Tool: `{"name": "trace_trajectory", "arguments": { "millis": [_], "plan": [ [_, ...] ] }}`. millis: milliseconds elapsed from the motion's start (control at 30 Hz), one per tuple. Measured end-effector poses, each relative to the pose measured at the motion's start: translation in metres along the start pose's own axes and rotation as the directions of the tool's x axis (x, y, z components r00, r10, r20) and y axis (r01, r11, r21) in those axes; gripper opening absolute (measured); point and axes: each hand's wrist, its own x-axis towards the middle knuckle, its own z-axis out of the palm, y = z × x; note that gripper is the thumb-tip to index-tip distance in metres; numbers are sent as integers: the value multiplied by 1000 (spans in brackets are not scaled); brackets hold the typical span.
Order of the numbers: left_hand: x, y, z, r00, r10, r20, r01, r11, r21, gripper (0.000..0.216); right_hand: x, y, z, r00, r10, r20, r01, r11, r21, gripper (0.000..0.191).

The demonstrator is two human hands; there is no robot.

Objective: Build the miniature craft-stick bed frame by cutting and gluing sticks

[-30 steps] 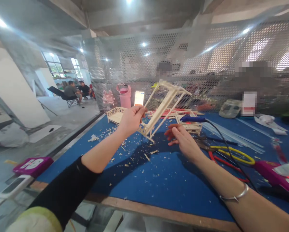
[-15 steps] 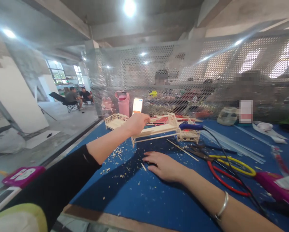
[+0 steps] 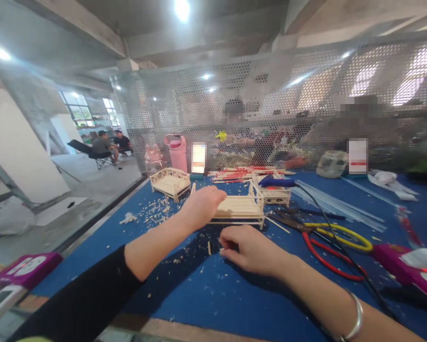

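My left hand (image 3: 204, 204) is closed over the left end of a miniature bed made of pale wooden sticks (image 3: 242, 205). The bed rests level on the blue table, and its left end is hidden behind the hand. Just in front of the bed, my right hand (image 3: 249, 247) is low over the table, fingers curled toward the thumb. Whatever its fingertips hold is too small to make out. A short stick piece (image 3: 209, 248) lies left of those fingertips. Further left stands a second stick-built bed (image 3: 170, 183).
A blue glue gun (image 3: 277, 182) lies against another stick model (image 3: 279, 195), its cable running right. Red-handled pliers (image 3: 308, 242) and a yellow handle (image 3: 342, 232) lie at right, near clear glue sticks (image 3: 342, 206). Red-tipped sticks (image 3: 238, 174), a phone (image 3: 198, 159) and a pink bottle (image 3: 178, 154) stand behind.
The miniature bed has come down from a tilt to rest level on the table, my left hand lowering with it. My right hand's fingers have curled in from lying stretched out.
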Motion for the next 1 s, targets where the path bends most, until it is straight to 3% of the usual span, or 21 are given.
{"name": "trace_trajectory", "arguments": {
  "millis": [100, 233, 300, 367, 433, 500, 567, 633, 733, 867, 1000],
  "plan": [
    [-12, 3, 11, 997, 32, -63, -31, 999, 16, 27, 4, 2, 1, 999, 43, -12, -39, 971, 238, 13],
    [-15, 6, 16, 978, -2, -208, -22, 993, -115, 25, 5, -1, 1, 990, 110, 89, -141, 809, 570, 11],
    [-16, 10, 10, 946, -64, -318, -20, 967, -254, 24, 3, -4, 3, 982, 97, 160, -178, 737, 652, 12],
    [-20, 16, 2, 909, -205, -362, 36, 905, -423, 22, 2, -6, 5, 979, 115, 171, -203, 687, 698, 17],
    [-29, 23, -6, 873, -423, -244, 182, 745, -642, 19, 1, -5, 8, 982, 163, 92, -179, 680, 711, 26],
    [-41, 29, -10, 832, -552, 56, 338, 424, -841, 28, 1, -3, 9, 983, 179, -34, -108, 721, 684, 35],
    [-52, 34, -11, 805, -475, 356, 444, 83, -892, 41, 1, -2, 8, 983, 145, -114, -40, 773, 633, 36],
    [-60, 36, -11, 785, -358, 505, 512, -84, -855, 46, 0, -1, 6, 988, 98, -118, -11, 812, 583, 37],
    [-64, 35, -13, 737, -397, 548, 580, -46, -813, 40, -2, -1, 5, 994, 39, -106, 19, 867, 498, 36],
    [-70, 30, -20, 687, -543, 483, 648, 158, -745, 30, -4, -1, 8, 997, -6, -83, 38, 919, 394, 31],
    [-86, 20, -34, 694, -583, 422, 676, 325, -662, 24, -6, 2, -1, 981, 116, -156, -29, 882, 471, 28]
  ]
}}
